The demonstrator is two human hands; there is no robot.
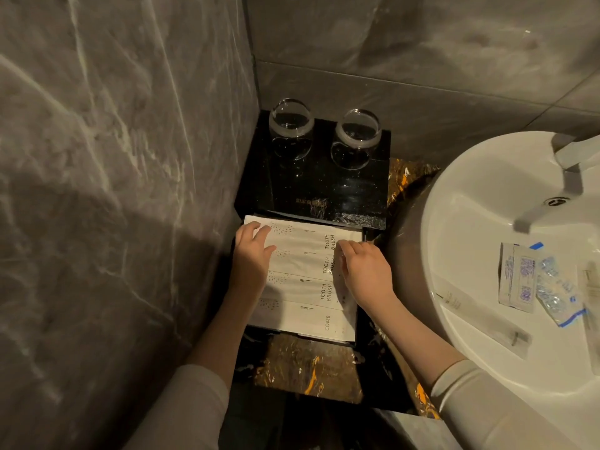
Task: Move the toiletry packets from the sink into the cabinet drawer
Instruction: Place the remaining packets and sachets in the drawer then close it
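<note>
Left hand [251, 254] is lying flat with relaxed fingers on the left end of the packets in the drawer [360, 339], fingertips up on the topmost toothbrush packet [305, 237]. Right hand [365, 271] is at the right end of that same row, fingers bent down onto the packet edges; can't tell if it's actually pinching one or just pressing on them.

So the drawer is my landmark here. Inside it there's a neat row of four white packets side by side: three printed TOOTH BRUSH and, nearest the person, a comb packet [311, 321]. Right behind the drawer sits a black tray [324, 196] with two clear glasses [291, 131] standing on it, next to each other. Left of the drawer is a grey marble wall [113, 190].

To the right of the drawer is the white sink [480, 228], faucet [566, 167] at its far side. There are more packets lying in the bowl: a small white sachet with blue print [519, 280], a crinkly clear blue-edged packet [555, 290] overlapping it, and a long clear wrapped item [483, 319] along the near rim.

Both arms are in pale long sleeves [487, 407].
</note>
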